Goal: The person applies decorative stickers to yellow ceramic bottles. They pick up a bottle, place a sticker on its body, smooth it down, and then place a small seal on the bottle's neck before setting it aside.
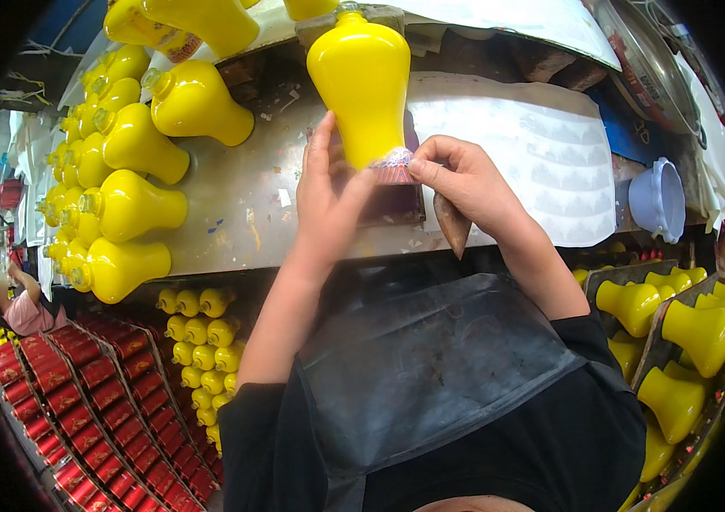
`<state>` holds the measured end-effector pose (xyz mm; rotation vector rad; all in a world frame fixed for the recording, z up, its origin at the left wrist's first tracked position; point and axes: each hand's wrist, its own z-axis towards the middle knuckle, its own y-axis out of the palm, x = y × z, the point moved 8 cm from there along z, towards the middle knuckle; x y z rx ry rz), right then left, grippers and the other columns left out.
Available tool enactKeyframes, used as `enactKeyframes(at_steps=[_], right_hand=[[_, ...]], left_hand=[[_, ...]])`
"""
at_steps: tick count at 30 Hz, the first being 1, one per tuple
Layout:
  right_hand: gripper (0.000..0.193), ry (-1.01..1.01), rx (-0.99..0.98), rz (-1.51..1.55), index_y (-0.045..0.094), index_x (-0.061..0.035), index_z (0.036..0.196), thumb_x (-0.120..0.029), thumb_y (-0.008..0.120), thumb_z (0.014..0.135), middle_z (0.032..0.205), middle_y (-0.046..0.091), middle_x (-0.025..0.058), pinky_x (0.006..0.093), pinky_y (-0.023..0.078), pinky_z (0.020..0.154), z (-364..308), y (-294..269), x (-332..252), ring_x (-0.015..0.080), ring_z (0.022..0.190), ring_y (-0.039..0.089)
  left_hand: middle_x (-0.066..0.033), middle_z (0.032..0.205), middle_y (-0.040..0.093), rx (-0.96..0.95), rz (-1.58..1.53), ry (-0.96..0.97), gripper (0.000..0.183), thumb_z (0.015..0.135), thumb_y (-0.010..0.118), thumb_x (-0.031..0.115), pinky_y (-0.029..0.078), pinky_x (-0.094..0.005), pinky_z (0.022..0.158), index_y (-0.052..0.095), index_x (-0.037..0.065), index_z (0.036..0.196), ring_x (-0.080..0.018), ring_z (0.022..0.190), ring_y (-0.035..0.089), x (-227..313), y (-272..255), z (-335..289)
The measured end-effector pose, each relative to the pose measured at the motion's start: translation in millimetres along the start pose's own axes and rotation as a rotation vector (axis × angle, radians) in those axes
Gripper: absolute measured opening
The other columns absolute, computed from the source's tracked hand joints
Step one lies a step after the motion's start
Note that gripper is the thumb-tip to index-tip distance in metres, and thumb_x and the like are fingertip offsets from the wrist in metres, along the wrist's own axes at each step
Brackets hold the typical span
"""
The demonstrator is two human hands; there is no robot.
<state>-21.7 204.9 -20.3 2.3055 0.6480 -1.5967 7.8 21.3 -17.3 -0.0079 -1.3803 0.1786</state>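
A glossy yellow vase-shaped bottle [360,77] lies with its neck away from me and its narrow foot toward me. Around the foot runs a patterned decal strip [395,169], pinkish with fine lines and crinkled along its upper edge. My left hand [328,188] holds the bottle's lower left side, fingers along it and thumb by the foot. With thumb and forefinger, my right hand [456,175] pinches the strip's right end. A pointed brown tool [452,225] sticks out below that hand, its upper part hidden by the fingers. Beneath the foot sits a dark block [401,209].
Several yellow bottles [141,209] lie in rows on the left of the metal table [243,205]. White sheets [542,162] with faint printed rows lie right, near a pale blue bucket [657,200]. Racked bottles [674,401] stand lower right; red boxes [107,401] and a person [30,303] are at left.
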Motion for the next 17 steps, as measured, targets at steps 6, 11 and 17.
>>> enactKeyframes(at_steps=[6,11,17], right_hand=[[0.019,-0.173,0.167,-0.103,0.063,-0.004,0.097,-0.022,0.065,0.103,0.088,0.063,-0.0015,0.0242,0.048,0.078,-1.8,-3.7,-2.4,0.0059,0.083,0.056],[0.018,-0.248,0.234,-0.309,0.063,-0.0022,0.097,-0.02,0.064,0.103,0.088,0.064,0.0006,0.0259,0.049,0.076,0.9,-3.5,-5.7,0.0083,0.082,0.057],[0.018,-0.288,0.315,-0.359,0.062,-0.0018,0.102,-0.019,0.063,0.103,0.088,0.066,0.005,0.028,0.051,0.075,1.8,-5.4,-3.8,0.0108,0.081,0.06]], left_hand=[[-0.0187,0.146,0.052,0.054,-0.045,-0.01,0.075,0.091,0.072,0.015,0.046,-0.0402,0.109,0.036,-0.001,0.155,-0.0279,0.13,0.057,0.5,5.6,0.3],[-0.0196,0.146,0.052,0.065,-0.008,0.02,0.075,0.091,0.072,0.014,0.046,-0.0398,0.109,0.036,-0.001,0.155,-0.0288,0.13,0.057,-0.1,6.3,-0.4],[-0.0206,0.147,0.052,0.057,0.031,0.039,0.075,0.092,0.071,0.015,0.045,-0.0403,0.111,0.035,-0.001,0.155,-0.0303,0.131,0.058,-2.0,6.9,-0.8]])
